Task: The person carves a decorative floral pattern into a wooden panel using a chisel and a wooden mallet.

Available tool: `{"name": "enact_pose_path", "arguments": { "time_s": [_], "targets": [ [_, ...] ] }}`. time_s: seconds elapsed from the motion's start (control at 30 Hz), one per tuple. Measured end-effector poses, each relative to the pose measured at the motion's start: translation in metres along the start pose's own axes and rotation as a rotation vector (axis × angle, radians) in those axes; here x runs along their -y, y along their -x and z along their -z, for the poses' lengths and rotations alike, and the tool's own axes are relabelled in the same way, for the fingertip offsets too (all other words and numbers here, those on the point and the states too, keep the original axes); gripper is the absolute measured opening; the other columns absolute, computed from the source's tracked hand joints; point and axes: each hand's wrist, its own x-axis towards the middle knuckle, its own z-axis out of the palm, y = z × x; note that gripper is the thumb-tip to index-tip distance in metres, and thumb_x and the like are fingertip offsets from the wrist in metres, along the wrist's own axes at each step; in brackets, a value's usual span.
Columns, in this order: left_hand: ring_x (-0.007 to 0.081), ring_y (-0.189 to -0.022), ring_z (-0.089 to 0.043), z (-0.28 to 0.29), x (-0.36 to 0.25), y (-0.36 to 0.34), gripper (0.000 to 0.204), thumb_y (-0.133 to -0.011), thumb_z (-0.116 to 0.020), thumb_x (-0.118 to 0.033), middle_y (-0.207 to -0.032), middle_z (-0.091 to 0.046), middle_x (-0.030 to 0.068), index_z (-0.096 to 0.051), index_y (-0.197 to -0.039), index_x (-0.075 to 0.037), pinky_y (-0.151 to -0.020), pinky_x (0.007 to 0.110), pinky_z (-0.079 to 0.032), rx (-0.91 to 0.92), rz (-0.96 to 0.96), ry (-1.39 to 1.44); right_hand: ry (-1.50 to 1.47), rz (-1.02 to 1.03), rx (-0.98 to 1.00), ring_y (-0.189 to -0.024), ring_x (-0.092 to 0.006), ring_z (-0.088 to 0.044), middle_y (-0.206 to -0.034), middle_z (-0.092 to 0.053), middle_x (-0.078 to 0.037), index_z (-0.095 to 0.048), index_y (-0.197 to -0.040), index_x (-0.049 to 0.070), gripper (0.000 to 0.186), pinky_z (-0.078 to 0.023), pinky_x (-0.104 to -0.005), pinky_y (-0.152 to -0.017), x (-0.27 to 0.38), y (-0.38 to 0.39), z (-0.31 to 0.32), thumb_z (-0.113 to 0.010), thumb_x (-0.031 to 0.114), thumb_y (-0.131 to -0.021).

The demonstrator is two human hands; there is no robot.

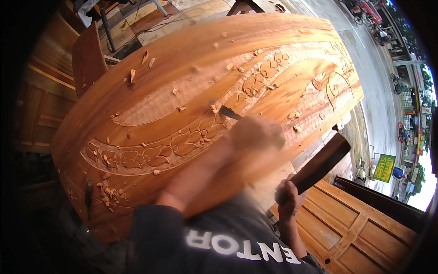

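A large wooden panel [191,55] lies in front of me, carved with leaf and flower patterns in curved, recessed bands. My left hand [258,132], somewhat blurred, is closed round a chisel, whose dark blade [230,113] points left onto the edge of a carved band. A curled shaving sits at its tip; the chisel's handle is hidden in the hand. To the right, beyond the panel's near edge, my right hand [290,197] grips a dark wooden mallet [324,162] by its lower end. The mallet is raised and tilted, apart from the chisel.
Wood shavings [109,195] lie scattered on the panel, thickest at its near left. A slim dark tool [89,194] lies there too. Panelled wooden doors [337,219] are at the lower right and others stand left. A road [365,68] with parked motorcycles runs along the right.
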Motion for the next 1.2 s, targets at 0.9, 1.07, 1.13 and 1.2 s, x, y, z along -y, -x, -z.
{"name": "enact_pose_path", "arguments": {
  "time_s": [0.9, 1.07, 1.13, 1.2],
  "targets": [
    [0.0268, -0.062, -0.067, 0.016, -0.009, 0.013, 0.02, -0.086, -0.072, -0.028, -0.071, -0.059, 0.0063, -0.059, -0.081, -0.015, -0.056, 0.04, -0.053, 0.142, 0.007, 0.024, -0.033, -0.223, -0.036, -0.068, -0.019, -0.066, -0.084, -0.061, -0.009, -0.045, -0.132, 0.003, 0.051, -0.058, -0.032, -0.059, -0.018, -0.002, -0.029, -0.074, 0.014, -0.092],
    [0.0255, -0.061, -0.069, 0.004, 0.0, 0.001, 0.024, -0.088, -0.074, -0.032, -0.067, -0.061, 0.0068, -0.06, -0.079, -0.015, -0.052, 0.04, -0.054, 0.13, 0.08, 0.046, -0.101, -0.091, -0.064, -0.071, -0.0194, -0.064, -0.088, -0.061, -0.008, -0.058, -0.11, -0.001, 0.031, -0.058, -0.0362, -0.061, 0.011, -0.002, -0.02, -0.074, 0.018, -0.091],
    [0.024, -0.059, -0.069, -0.004, 0.004, -0.004, 0.025, -0.087, -0.075, -0.031, -0.065, -0.062, 0.007, -0.059, -0.077, -0.015, -0.05, 0.039, -0.054, 0.066, 0.231, 0.08, -0.06, -0.026, -0.052, -0.072, -0.0193, -0.064, -0.089, -0.061, -0.008, -0.057, -0.112, -0.001, 0.033, -0.058, -0.0359, -0.062, 0.022, -0.003, -0.023, -0.074, 0.017, -0.091],
    [0.0243, -0.058, -0.068, 0.005, -0.004, 0.007, 0.025, -0.088, -0.073, -0.029, -0.066, -0.061, 0.0066, -0.058, -0.075, -0.015, -0.051, 0.039, -0.054, 0.091, 0.052, 0.028, -0.108, 0.01, -0.051, -0.074, -0.0194, -0.064, -0.089, -0.06, -0.009, -0.057, -0.113, -0.001, 0.033, -0.058, -0.0362, -0.065, 0.019, -0.007, -0.015, -0.074, 0.018, -0.092]
  ]
}}
